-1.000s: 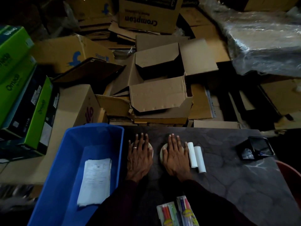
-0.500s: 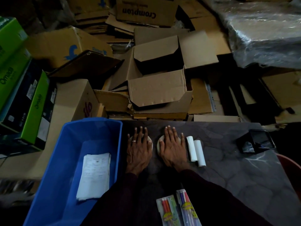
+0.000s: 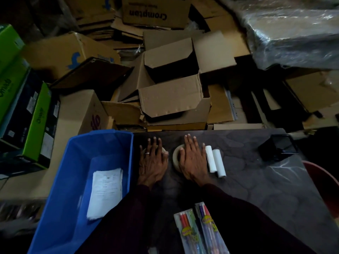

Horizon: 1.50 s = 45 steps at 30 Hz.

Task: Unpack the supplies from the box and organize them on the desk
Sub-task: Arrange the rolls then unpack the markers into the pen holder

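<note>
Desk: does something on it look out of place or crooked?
Nothing stands out. The tape rolls sit under flat hands, two white rolls lie side by side, and the pen packs lie parallel.

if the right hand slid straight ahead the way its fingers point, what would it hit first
The right hand lies flat on a pale roll, fingers pointing to the desk's far edge. Only bare desk lies ahead; past the edge it would probably meet the flattened cardboard, though the depth is unclear.

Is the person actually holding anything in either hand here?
Nothing is gripped. The left hand and right hand each lie flat, palm down, on a tape roll on the desk.
</note>
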Each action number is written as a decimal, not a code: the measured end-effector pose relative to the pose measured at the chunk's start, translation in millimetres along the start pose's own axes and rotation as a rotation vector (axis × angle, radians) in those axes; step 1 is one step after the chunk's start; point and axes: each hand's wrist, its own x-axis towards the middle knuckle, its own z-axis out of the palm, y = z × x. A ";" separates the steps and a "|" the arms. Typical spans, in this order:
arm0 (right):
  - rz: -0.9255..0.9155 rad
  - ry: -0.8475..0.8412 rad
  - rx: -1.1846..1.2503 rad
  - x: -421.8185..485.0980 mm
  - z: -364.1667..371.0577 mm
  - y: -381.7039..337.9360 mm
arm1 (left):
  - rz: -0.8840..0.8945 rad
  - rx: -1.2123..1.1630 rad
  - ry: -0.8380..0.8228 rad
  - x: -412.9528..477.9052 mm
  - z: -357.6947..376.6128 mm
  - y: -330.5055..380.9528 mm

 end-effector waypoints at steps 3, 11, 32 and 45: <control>0.045 0.135 0.065 -25.1 -13.8 2.9 | 0.020 -0.031 0.046 -9.8 -11.5 14.3; 0.236 0.293 0.185 -98.4 -46.6 47.5 | 0.034 -0.491 0.187 -76.7 -42.1 83.5; 0.702 0.184 1.012 -65.1 -30.0 139.4 | -0.752 -1.171 -0.018 -13.8 30.5 231.7; 0.751 0.107 1.171 -57.3 -20.5 149.9 | -0.920 -1.540 -0.125 -6.9 33.4 223.8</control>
